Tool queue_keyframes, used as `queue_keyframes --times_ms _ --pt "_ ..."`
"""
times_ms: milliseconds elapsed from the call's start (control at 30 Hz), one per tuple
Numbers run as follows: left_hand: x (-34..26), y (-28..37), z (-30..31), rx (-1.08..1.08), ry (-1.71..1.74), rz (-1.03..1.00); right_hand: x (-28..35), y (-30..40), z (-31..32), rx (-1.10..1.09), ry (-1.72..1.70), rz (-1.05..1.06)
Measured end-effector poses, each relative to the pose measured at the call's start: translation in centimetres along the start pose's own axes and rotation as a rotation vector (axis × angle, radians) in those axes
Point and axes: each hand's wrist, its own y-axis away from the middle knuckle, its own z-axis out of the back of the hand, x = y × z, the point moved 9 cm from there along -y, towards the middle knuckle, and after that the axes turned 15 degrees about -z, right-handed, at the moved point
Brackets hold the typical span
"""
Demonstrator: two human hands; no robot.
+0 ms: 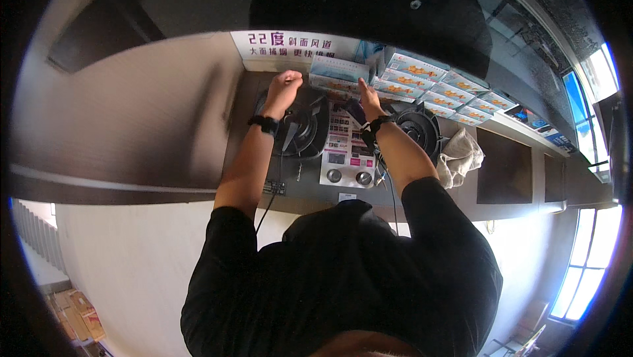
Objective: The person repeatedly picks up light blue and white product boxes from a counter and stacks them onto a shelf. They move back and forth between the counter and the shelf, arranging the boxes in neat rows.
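Observation:
Above the left burner (301, 132) of a gas hob, my left hand (283, 92) has its fingers curled in, and I see nothing in them. Just right of it, a pale blue carton (340, 69) with printed food pictures stands at the back. My right hand (368, 98) is side-on by the carton's right end, its fingers pointing away from me. Whether it touches the carton is unclear, and its palm is hidden. A dark device (355, 109) sits beside that hand. Both wrists wear black straps with cables running from them.
Stacked matching cartons (435, 87) fill the back right, behind the right burner (418, 129). A printed sheet (339, 146) covers the hob's middle, above two knobs (349, 177). A beige cloth (460, 159) lies at right. A dark range hood (346, 0) overhangs the hob.

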Motion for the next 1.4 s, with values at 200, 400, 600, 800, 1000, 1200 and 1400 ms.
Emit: queue_keyframes --times_ms 200,400,600,800,1000,1200,1400 --pt "15.7 -5.2 0.6 -0.315 0.45 0.658 0.9 2.3 -4.2 0.119 -0.061 -0.3" --pt "12.9 -7.3 -5.2 -0.162 0.284 0.617 0.0 4.1 -1.3 0.195 -0.122 -0.324" --pt "11.8 -7.0 -4.4 -0.098 0.188 0.563 0.3 6.3 -1.9 0.298 -0.125 -0.32" --pt "9.2 -5.8 -3.6 -0.012 0.117 0.471 1.0 8.4 -2.2 0.375 -0.11 -0.289" --pt "3.1 -5.8 -4.4 0.11 0.071 0.3 4.3 9.6 -2.1 0.326 -0.177 -0.12" --pt "-2.8 -6.6 -3.2 0.118 0.18 -0.015 9.4 14.4 -0.3 0.164 -0.317 0.165" --pt "-13.3 -0.9 -3.2 0.062 0.236 -0.186 9.6 20.9 2.2 0.081 -0.566 0.121"
